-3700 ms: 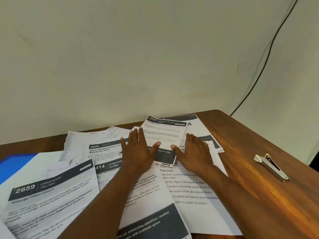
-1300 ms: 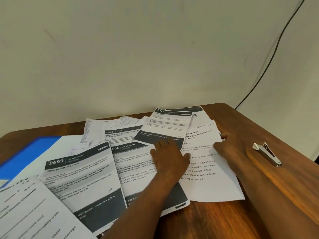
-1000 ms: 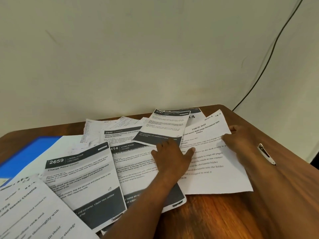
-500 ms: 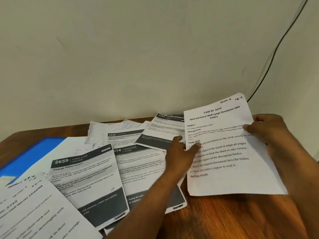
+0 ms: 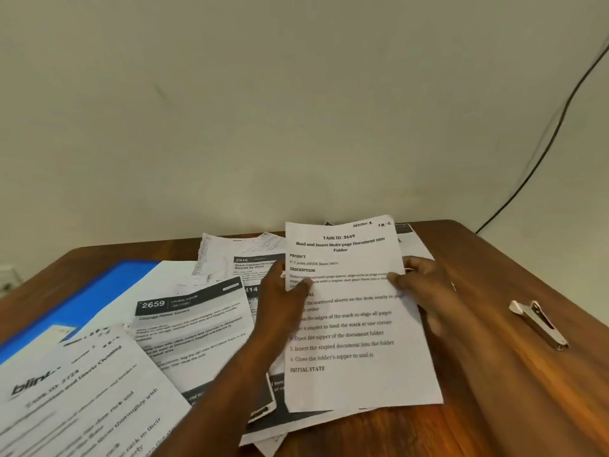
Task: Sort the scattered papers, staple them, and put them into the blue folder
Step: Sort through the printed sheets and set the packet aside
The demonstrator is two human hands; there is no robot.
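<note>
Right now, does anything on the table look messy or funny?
Yes. The papers lie crooked and overlapping, some covering the blue folder. Both hands, left and right, hold one sheet by its sides. The stapler lies apart at the right, untouched.

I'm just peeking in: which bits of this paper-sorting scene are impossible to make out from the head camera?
- Blue folder: mostly covered by papers and cut by the left edge; its zipper is hidden.
- Sheet 414: the left hand hides most of it.
- TASK ID 3649 sheet: small description lines are blurred; the thumbs cover some words.
- Right hand: its fingers are behind the sheet.
- Stapler: whether it is loaded can't be told.
</note>
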